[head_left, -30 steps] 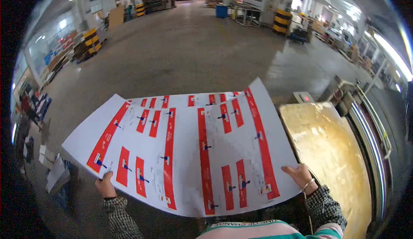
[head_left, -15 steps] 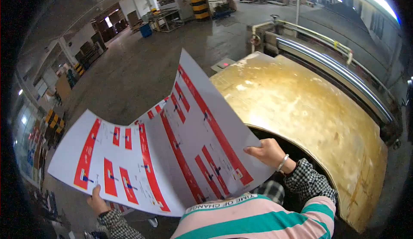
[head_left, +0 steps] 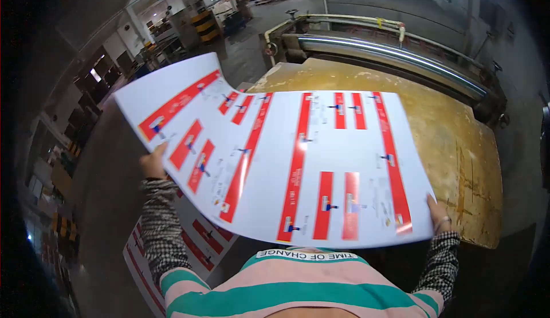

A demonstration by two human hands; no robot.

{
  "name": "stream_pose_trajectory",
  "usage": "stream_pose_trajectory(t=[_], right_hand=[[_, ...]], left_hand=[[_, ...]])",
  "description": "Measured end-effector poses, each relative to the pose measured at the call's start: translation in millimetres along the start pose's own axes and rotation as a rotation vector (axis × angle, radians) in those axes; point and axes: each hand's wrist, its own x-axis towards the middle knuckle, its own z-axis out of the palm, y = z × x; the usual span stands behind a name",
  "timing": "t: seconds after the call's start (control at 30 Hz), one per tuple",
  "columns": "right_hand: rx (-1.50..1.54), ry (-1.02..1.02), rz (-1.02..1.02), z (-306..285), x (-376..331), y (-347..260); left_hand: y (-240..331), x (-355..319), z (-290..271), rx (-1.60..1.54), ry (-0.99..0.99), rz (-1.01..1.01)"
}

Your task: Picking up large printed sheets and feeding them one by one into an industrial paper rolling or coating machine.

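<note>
Both hands hold up a large white printed sheet [head_left: 269, 146] with red bands and small blue marks. Its left part curls upward, while the right part lies flatter, over the near part of a worn, yellowish board [head_left: 452, 146]. My left hand [head_left: 153, 162] grips the near left edge, with its thumb on the printed face. On the right edge, near the lower corner, my right hand [head_left: 439, 215] pinches the paper; its other fingers are hidden beneath. Below the left forearm lie more printed sheets [head_left: 150, 261] with the same red bands.
Behind the board runs a long shiny metal roller [head_left: 395, 57] on a machine frame with a pale pipe [head_left: 355, 20] above it. A black-and-yellow striped pillar [head_left: 205, 27] stands at the far left, with machines and stacked goods farther back.
The sheet has swung right, from beside the board to partly over it, and has spread flatter. Both hands moved right with it, still holding its edges. More printed sheets below have come into view.
</note>
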Motion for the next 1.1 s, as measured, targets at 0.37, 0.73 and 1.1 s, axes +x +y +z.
stream_pose_trajectory(t=[0.37,0.73,1.1], right_hand=[[-0.274,0.543,0.478,-197,6,94],[-0.5,0.937,0.778,-236,-10,129],[0.804,0.937,0.167,-224,-30,216]], left_hand=[[-108,10,151,-0.006,-0.194,-0.46],[-146,-46,141,-0.079,-0.332,-0.947],[-136,-1,150,-0.337,-0.164,-0.831]])
